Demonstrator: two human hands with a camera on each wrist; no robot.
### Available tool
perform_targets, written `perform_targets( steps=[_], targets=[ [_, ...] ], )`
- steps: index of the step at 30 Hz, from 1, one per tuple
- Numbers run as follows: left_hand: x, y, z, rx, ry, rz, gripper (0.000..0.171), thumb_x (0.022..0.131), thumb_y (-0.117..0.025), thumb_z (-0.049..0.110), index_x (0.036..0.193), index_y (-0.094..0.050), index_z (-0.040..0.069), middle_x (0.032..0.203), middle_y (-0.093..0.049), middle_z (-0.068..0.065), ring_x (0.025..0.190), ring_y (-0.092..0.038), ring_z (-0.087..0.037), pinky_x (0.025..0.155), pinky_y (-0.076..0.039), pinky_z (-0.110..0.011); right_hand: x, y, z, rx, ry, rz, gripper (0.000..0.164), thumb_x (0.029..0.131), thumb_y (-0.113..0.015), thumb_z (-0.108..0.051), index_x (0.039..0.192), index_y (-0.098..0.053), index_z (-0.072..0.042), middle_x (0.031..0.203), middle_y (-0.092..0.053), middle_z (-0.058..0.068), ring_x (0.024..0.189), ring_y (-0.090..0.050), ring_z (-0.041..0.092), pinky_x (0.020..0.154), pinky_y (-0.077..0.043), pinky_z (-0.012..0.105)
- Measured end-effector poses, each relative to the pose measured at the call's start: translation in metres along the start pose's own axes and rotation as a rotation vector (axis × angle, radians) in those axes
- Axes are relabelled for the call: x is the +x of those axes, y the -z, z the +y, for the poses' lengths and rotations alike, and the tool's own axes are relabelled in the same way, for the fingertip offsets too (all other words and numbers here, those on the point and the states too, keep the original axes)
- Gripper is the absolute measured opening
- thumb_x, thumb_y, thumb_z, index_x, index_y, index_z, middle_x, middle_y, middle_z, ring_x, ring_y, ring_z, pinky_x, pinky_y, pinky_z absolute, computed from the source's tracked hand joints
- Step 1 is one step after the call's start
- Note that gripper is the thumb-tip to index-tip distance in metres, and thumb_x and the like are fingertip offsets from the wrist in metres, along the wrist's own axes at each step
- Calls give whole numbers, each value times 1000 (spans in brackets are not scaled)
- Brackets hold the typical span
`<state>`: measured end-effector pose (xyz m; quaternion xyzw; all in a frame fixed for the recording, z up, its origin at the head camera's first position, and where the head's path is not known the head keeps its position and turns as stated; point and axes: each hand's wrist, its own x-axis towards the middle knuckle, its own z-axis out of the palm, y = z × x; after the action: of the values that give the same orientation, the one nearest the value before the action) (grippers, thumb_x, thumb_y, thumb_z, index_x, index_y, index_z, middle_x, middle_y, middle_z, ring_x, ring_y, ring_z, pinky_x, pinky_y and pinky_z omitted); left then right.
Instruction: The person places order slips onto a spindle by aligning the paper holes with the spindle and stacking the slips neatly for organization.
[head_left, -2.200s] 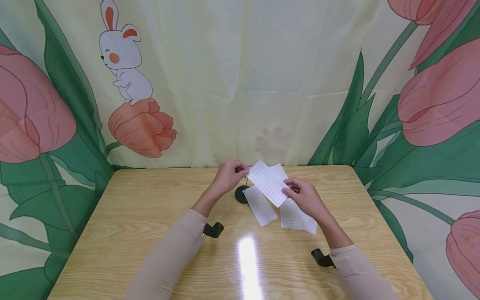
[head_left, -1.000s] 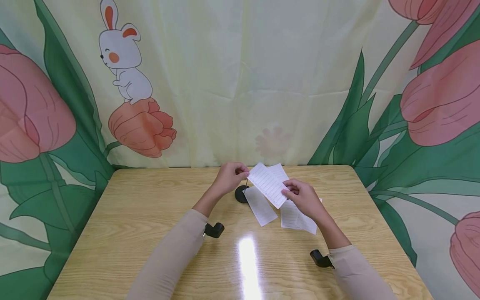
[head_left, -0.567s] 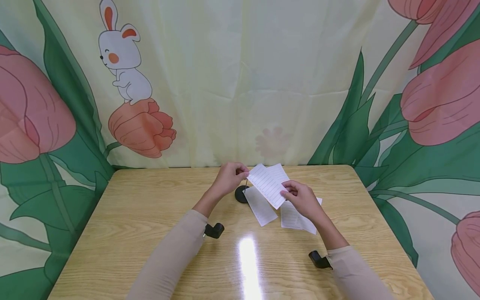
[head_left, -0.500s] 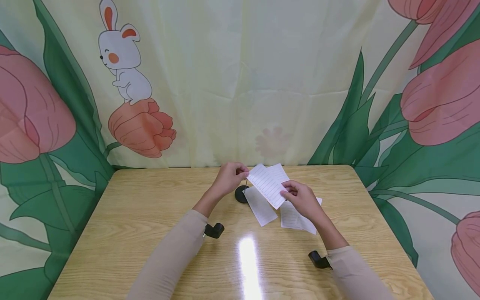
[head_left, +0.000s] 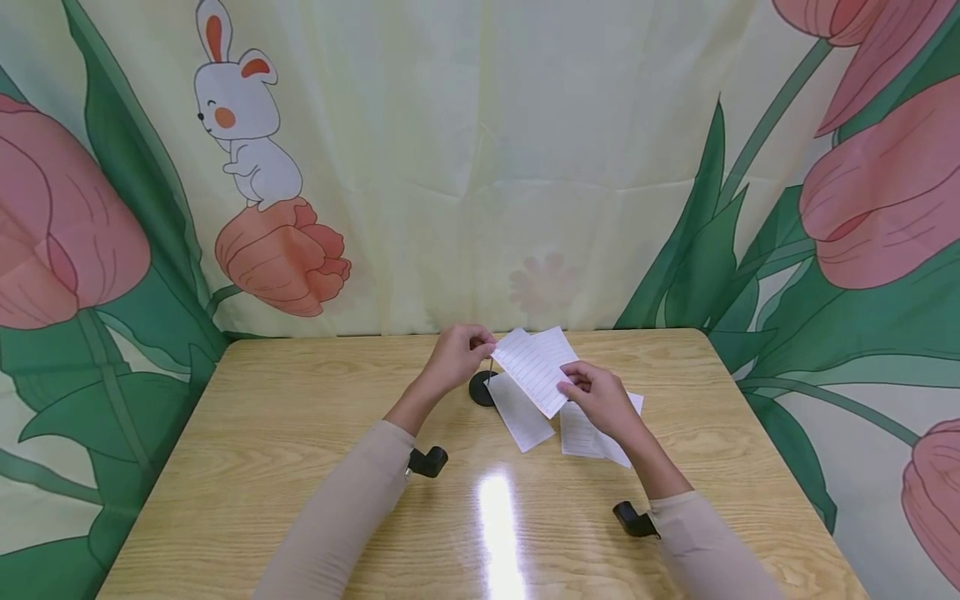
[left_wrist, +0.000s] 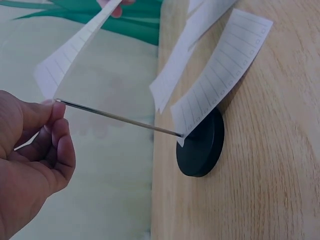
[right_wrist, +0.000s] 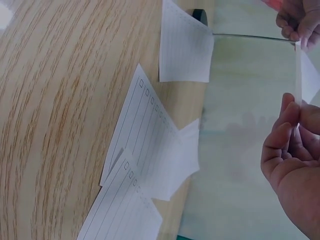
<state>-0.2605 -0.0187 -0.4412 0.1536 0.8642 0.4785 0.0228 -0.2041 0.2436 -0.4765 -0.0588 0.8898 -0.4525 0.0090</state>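
Note:
A bill spike has a round black base [left_wrist: 202,155] and a thin metal rod [left_wrist: 120,118]. One lined paper sheet [left_wrist: 222,67] is on the rod, low down at the base. My left hand [head_left: 455,354] pinches a corner of a second lined sheet [head_left: 528,367] right at the rod's tip, between thumb and index finger. The opposite end of this raised sheet is pinched by my right hand [head_left: 603,396]; the right wrist view shows the sheet nearly edge-on between its fingers. Several more lined sheets [right_wrist: 142,135] with small checkboxes lie on the table, partly overlapping.
The wooden table [head_left: 300,433] ends at a curtain [head_left: 420,167] printed with tulips and a rabbit. Black camera mounts [head_left: 429,462] stick out from both wrists. A bright light reflection [head_left: 498,533] lies on the front part of the tabletop.
My right hand has shifted slightly to the left and down with its end of the raised sheet. The left hand keeps its place at the rod's tip.

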Motion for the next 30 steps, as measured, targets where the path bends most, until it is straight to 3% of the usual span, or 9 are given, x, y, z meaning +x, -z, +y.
perform_targets(
  steps=[6, 14, 30],
  targets=[
    [0, -1, -1, 3, 6, -3, 10, 100, -66, 7, 99, -75, 3, 92, -71, -8, 80, -63, -20, 66, -51, -25, 0, -1, -1, -5, -3, 6, 26, 99, -69, -10, 122, -69, 2, 99, -72, 13, 84, -68, 18, 69, -52, 22],
    [-1, -1, -5, -19, 20, -9, 10, 100, -67, 7, 99, -75, 2, 92, -72, -10, 83, -67, -26, 64, -50, -25, -2, -3, 2, -6, -4, -1, 27, 100, -69, -11, 123, -68, 2, 99, -72, 12, 84, -69, 18, 70, -53, 23],
    [3, -8, -19, -14, -3, -47, 10, 100, -67, 5, 96, -75, 2, 91, -72, -12, 78, -60, -16, 65, -49, -24, -8, -12, 8, -34, -14, -33, 29, 97, -72, -10, 123, -67, 2, 101, -72, 12, 92, -72, 22, 76, -56, 28]
  ],
)
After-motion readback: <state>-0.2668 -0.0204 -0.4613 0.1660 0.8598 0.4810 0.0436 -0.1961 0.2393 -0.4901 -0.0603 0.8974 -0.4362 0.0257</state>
